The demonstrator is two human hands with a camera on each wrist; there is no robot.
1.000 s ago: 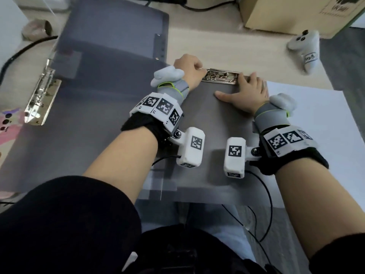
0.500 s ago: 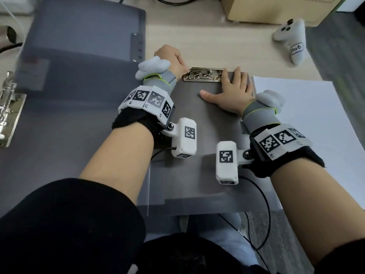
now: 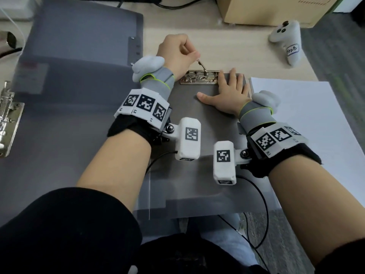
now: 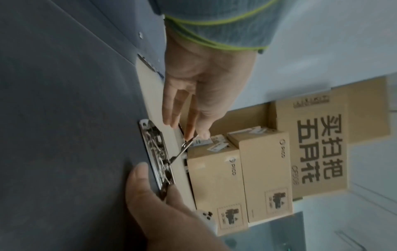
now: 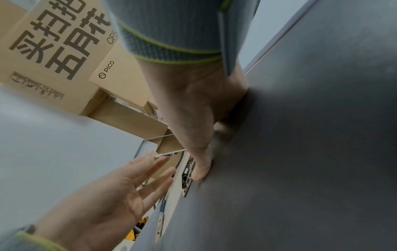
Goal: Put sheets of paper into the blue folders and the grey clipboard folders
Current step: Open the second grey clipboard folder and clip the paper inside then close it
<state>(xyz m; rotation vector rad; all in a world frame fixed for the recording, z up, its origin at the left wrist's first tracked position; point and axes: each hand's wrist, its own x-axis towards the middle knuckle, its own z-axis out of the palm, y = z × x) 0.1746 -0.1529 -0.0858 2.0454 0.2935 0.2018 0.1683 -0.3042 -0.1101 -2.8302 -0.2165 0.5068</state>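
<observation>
Grey clipboard folder (image 3: 189,135) lies flat at the near edge of the worktop (image 3: 227,52), its lower edge overhanging toward the person's lap. Metal clip (image 3: 199,79) sits at the folder's far edge, its thin lever (image 3: 202,66) raised at a slant. Left hand (image 3: 177,52) is just beyond the clip, thumb and forefinger pinching the lever's tip; the left wrist view shows the other fingers fairly straight and apart from it. Right hand (image 3: 227,95) lies palm down on the folder's cover just beside the clip's right end, fingers straight and together, thumb spread out to the left, gripping nothing. A second grey folder (image 3: 79,66) lies open to the left, overlapping the first, with another metal clip (image 3: 7,119) at the left edge. Stack of white paper (image 3: 308,125) lies at the right, just beside the clipboard folder. White controller (image 3: 286,40) rests near the far right corner, cardboard box (image 3: 266,10) behind it.
</observation>
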